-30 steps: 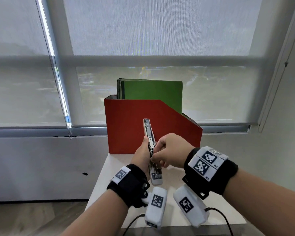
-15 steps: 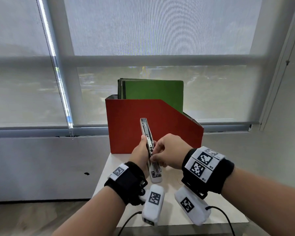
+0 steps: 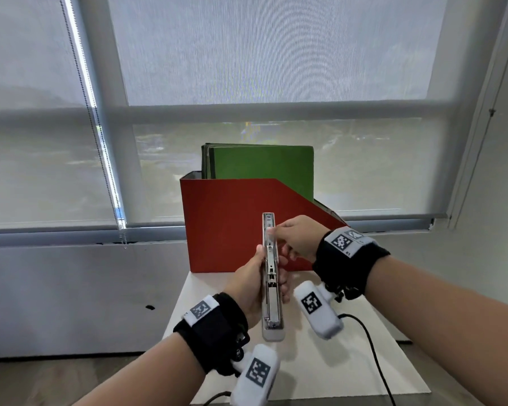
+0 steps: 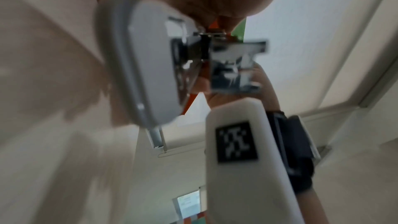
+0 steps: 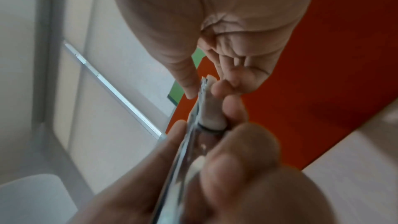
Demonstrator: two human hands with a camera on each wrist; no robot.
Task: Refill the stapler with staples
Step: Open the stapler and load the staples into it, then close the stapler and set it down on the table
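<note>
The stapler (image 3: 272, 288) is open and held upright above the white table (image 3: 349, 361), its metal staple channel facing me and its grey end lowest. My left hand (image 3: 258, 268) grips its middle, thumb on the left side and fingers wrapped round the right. My right hand (image 3: 276, 232) pinches the channel near its top end. In the right wrist view the thumb and forefinger (image 5: 203, 89) close on the rail's tip of the stapler (image 5: 193, 135). The left wrist view shows the stapler's (image 4: 150, 57) grey base end, blurred. I cannot make out any staples.
A red file holder (image 3: 232, 224) with green folders (image 3: 261, 168) stands at the table's back edge, just behind my hands. A black cable (image 3: 370, 347) runs over the table on the right. Window blinds fill the background, and a bead chain (image 3: 100, 148) hangs at the left.
My right hand has slid up the stapler from its middle to near the top end. The left hand has brought the stapler lower and closer to me.
</note>
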